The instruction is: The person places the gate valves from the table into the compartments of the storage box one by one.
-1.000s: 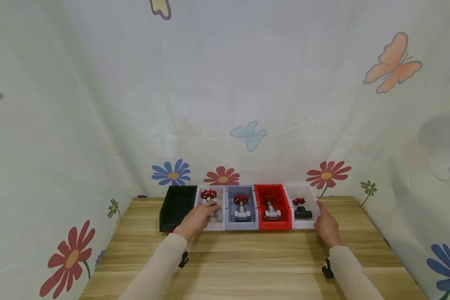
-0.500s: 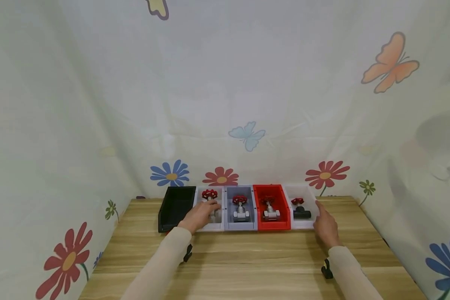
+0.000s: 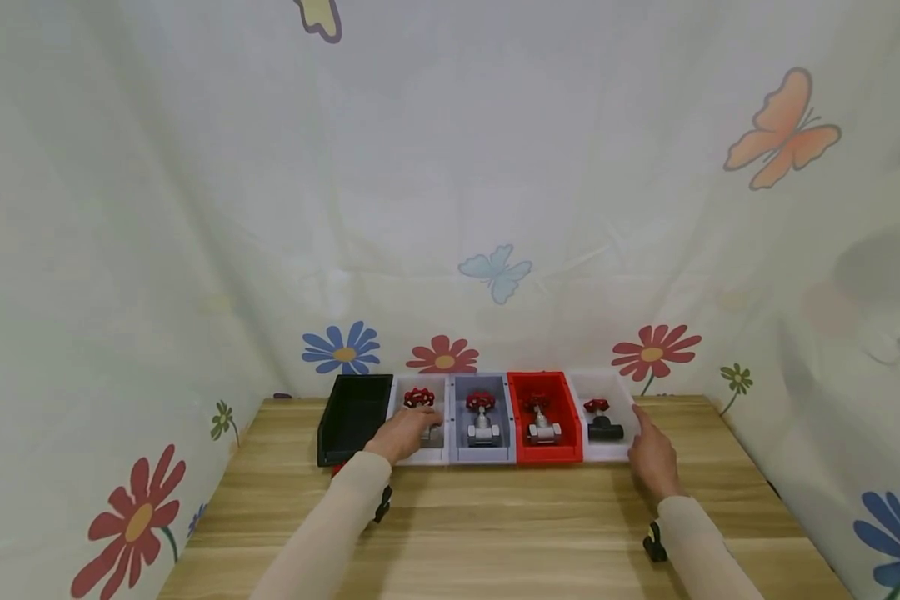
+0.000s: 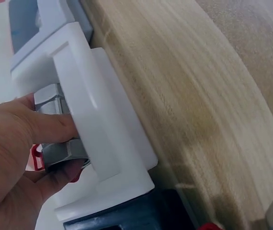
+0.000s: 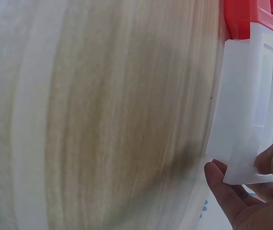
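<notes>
My left hand reaches into the white bin, second from the left in the row. Thumb and fingers grip the grey metal body of a valve there; its red handwheel shows beyond the hand in the head view. Part of the valve is hidden by the fingers. At the far right, my right hand pinches the front corner of another white bin, thumb inside the wall and fingers outside. That bin contains a black-bodied valve with a red handwheel.
Between them stand a grey-blue bin and a red bin, each with a metal valve. A black bin forms the row's left end, with a small red thing at its front. A flowered curtain hangs behind the wooden table.
My left wrist and forearm have shifted a little to the right, and the gripped valve's handwheel sits slightly nearer. My right hand stays on its bin.
</notes>
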{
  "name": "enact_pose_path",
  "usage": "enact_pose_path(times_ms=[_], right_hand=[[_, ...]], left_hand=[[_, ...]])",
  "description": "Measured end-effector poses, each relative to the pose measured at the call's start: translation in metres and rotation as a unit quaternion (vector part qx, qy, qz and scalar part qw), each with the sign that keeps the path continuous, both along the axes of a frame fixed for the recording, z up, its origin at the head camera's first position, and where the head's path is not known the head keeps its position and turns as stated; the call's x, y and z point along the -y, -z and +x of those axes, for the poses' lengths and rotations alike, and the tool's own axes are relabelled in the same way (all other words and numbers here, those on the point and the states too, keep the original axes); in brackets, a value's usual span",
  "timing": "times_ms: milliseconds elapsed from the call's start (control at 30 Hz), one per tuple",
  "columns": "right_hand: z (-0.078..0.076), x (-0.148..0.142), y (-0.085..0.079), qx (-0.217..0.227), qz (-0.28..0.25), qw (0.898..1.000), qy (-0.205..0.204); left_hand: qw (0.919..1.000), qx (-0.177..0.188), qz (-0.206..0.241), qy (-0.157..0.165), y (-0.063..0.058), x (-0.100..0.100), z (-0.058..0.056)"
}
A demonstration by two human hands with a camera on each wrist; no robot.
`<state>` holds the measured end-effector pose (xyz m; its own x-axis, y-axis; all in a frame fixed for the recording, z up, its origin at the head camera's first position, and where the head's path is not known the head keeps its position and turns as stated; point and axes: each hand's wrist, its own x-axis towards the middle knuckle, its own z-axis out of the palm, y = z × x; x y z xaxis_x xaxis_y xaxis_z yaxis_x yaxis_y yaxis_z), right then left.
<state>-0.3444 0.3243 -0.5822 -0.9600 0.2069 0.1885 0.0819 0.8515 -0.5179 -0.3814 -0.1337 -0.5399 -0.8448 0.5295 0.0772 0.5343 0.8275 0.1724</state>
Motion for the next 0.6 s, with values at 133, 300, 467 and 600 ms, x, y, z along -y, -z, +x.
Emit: enact_pose_path(times_ms=[133, 300, 467, 600], right_hand=[[0.0, 0.001, 0.0, 0.001, -0.001, 1.0, 0.004], [0.0, 0.001, -0.001, 0.003, 0.0, 1.0, 0.004], [0.0, 0.002, -0.002, 0.005, 0.003, 1.0, 0.004], [0.001, 0.002, -0.002, 0.013, 0.001, 1.0, 0.01]], left_hand=[[0.9999, 0.006, -0.014, -0.003, 0.004, -0.001, -0.005], [0.9995, 0.012, -0.028, -0.007, 0.007, -0.001, -0.01], [0.9989, 0.023, -0.04, -0.014, 0.01, -0.001, -0.013], [0.999, 0.019, -0.04, -0.008, 0.011, -0.003, -0.013]])
